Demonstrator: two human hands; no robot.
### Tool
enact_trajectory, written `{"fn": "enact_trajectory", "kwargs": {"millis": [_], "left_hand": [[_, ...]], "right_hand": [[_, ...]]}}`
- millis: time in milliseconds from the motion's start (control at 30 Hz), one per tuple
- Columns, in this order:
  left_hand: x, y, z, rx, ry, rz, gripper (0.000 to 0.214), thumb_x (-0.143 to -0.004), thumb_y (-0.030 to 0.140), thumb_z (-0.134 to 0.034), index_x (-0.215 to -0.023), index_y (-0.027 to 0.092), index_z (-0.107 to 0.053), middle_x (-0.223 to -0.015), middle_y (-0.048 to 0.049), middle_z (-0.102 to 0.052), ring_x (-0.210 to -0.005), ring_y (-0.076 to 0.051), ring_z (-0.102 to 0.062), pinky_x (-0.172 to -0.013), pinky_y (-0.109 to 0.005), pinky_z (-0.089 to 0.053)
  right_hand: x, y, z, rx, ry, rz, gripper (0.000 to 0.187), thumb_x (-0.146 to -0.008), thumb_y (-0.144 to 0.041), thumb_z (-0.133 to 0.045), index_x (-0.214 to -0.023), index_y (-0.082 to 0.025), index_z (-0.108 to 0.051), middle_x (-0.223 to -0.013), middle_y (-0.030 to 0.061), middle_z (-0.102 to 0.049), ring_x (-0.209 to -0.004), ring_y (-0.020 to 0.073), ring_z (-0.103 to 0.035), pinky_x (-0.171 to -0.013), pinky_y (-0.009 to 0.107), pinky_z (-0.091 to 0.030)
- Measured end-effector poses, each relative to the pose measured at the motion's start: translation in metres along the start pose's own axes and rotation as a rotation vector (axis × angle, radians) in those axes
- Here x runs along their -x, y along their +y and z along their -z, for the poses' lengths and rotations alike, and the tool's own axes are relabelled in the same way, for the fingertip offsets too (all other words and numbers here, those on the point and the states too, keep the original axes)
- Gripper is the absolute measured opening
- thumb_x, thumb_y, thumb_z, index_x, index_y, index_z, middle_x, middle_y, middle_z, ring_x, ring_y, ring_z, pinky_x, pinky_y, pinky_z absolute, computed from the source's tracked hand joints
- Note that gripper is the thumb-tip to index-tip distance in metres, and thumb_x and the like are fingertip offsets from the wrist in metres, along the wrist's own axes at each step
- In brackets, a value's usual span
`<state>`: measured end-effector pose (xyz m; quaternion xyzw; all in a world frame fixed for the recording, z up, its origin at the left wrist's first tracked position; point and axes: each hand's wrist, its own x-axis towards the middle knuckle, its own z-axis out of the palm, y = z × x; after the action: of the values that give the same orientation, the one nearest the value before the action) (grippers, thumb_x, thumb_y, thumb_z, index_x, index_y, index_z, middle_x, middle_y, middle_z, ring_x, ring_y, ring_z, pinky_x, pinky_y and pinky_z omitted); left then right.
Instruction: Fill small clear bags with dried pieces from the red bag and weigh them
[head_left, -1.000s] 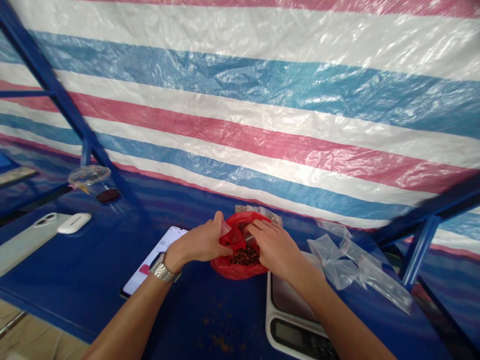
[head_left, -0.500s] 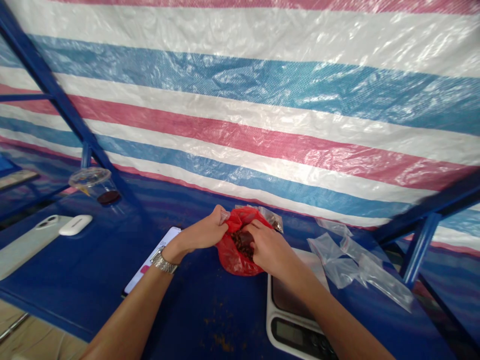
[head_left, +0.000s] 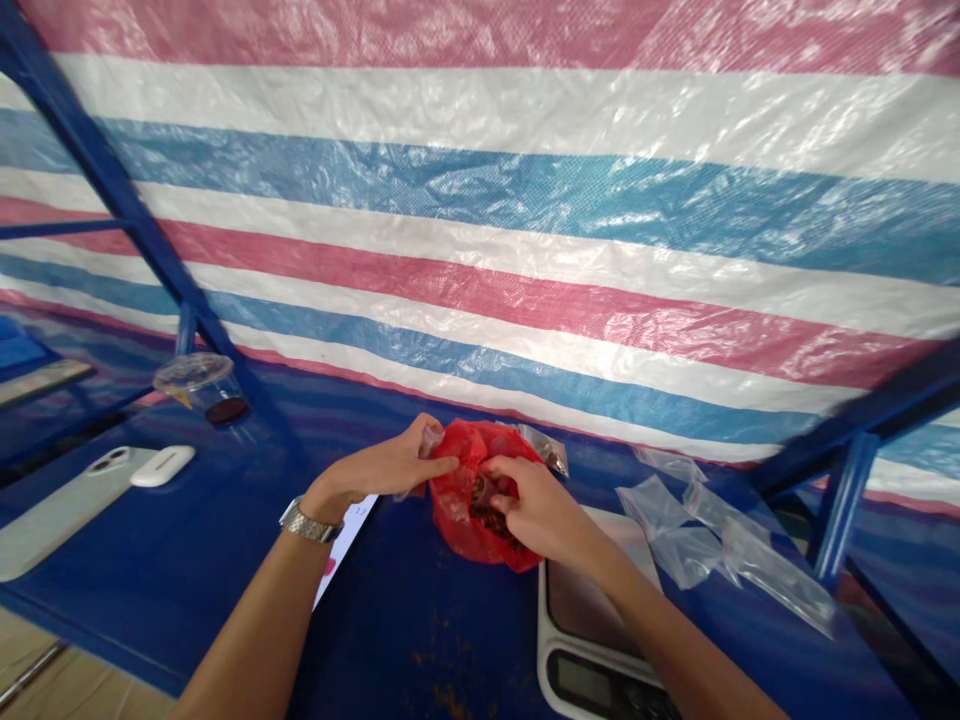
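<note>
A red plastic bag (head_left: 457, 510) stands on the blue table with its mouth open, holding small dark brown pieces (head_left: 491, 515). My left hand (head_left: 397, 460) is at the bag's left side, its fingers closed around a crumpled clear plastic bag (head_left: 431, 440); its thumb reaches across to the red rim. My right hand (head_left: 529, 495) dips into the mouth from the right, thumb and fingers pinched together over the pieces. What sits between those fingertips is too small to make out. A silver watch is on my left wrist.
A digital scale (head_left: 562, 650) lies under my right forearm. Clear zip bags (head_left: 697, 545) are spread at the right, and a filled one (head_left: 551, 450) lies behind the red bag. Leftward are a lit phone (head_left: 349, 535), another phone (head_left: 67, 505), a white case (head_left: 163, 465) and a plastic cup (head_left: 206, 385).
My left hand has shifted slightly left, its thumb now stretched toward the red bag. My right hand's fingers have drawn up closer into a pinch. The view has tilted slightly upward.
</note>
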<state>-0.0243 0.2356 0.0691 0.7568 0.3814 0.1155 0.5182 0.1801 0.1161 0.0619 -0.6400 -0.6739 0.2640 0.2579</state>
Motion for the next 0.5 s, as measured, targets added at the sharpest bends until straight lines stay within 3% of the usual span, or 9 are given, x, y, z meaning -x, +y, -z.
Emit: {"fn": "enact_trajectory", "kwargs": {"millis": [133, 267, 333, 500], "left_hand": [[0.003, 0.010, 0.008, 0.087, 0.178, 0.006, 0.052, -0.089, 0.061, -0.062, -0.120, 0.024, -0.043, -0.082, 0.0057, -0.052, -0.063, -0.011, -0.050, -0.057, -0.023, -0.042], [0.000, 0.025, -0.003, 0.112, 0.368, -0.237, 0.038, -0.091, 0.054, -0.060, -0.108, 0.023, -0.046, -0.084, 0.0044, -0.052, -0.070, -0.012, -0.051, -0.067, -0.025, -0.046], [-0.003, 0.031, -0.015, 0.091, 0.393, -0.356, 0.030, -0.092, 0.049, -0.060, -0.094, 0.022, -0.047, -0.082, 0.0035, -0.053, -0.073, -0.012, -0.051, -0.071, -0.026, -0.046], [-0.009, 0.034, -0.045, -0.031, 0.357, -0.343, 0.023, -0.091, 0.041, -0.065, -0.083, 0.021, -0.059, -0.079, 0.0013, -0.064, -0.072, -0.015, -0.057, -0.070, -0.026, -0.045]], "right_hand": [[0.000, 0.004, 0.017, -0.202, -0.041, 0.017, 0.037, -0.080, 0.000, -0.054, -0.107, -0.019, -0.071, -0.111, 0.0057, -0.077, -0.106, 0.0214, -0.071, -0.099, 0.035, -0.051], [0.001, 0.011, 0.036, -0.285, -0.050, 0.111, 0.031, -0.083, -0.003, -0.056, -0.105, -0.020, -0.071, -0.112, 0.0044, -0.076, -0.108, 0.0214, -0.070, -0.103, 0.039, -0.050], [0.004, 0.011, 0.049, -0.343, -0.056, 0.147, 0.026, -0.088, -0.010, -0.059, -0.109, -0.021, -0.071, -0.114, 0.0043, -0.075, -0.110, 0.0213, -0.069, -0.104, 0.039, -0.050], [0.014, 0.001, 0.073, -0.331, -0.015, 0.161, 0.019, -0.097, -0.027, -0.061, -0.114, -0.023, -0.070, -0.117, 0.0057, -0.075, -0.110, 0.0227, -0.069, -0.099, 0.040, -0.055]]}}
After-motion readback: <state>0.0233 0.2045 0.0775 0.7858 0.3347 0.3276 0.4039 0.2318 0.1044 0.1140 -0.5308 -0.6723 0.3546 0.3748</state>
